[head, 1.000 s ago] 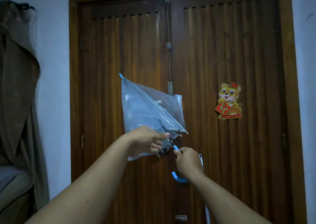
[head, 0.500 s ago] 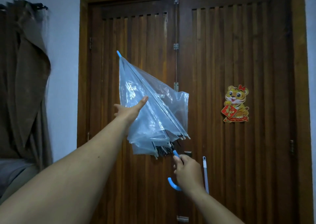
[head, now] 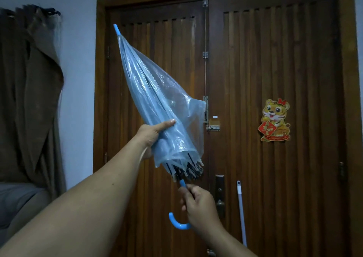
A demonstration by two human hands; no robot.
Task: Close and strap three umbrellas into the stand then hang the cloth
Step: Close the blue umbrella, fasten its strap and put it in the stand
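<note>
Head view: everything here is placed against the door (head: 275, 80), a dark wooden double door filling the middle and right. Far left of the door hangs a brown curtain (head: 29, 91) on a pale wall. In front of the door's left leaf, the left hand (head: 152, 134) wraps round the folded canopy of the umbrella (head: 157, 103), thumb laid along the plastic, fingers hidden behind it. The umbrella is clear bluish plastic, collapsed but loose and unstrapped, tilted with its blue tip up and to the left, over the left leaf's upper slats, and its rib ends bunched low near the door's centre seam. Just below those ribs, the right hand (head: 198, 203) is curled tightly round the blue shaft; the hooked handle (head: 177, 222) sticks out beneath it. Right of the seam, a pale stick (head: 241, 213) leans against the right leaf, low down. Higher on that leaf is a tiger sticker (head: 275, 120).
</note>
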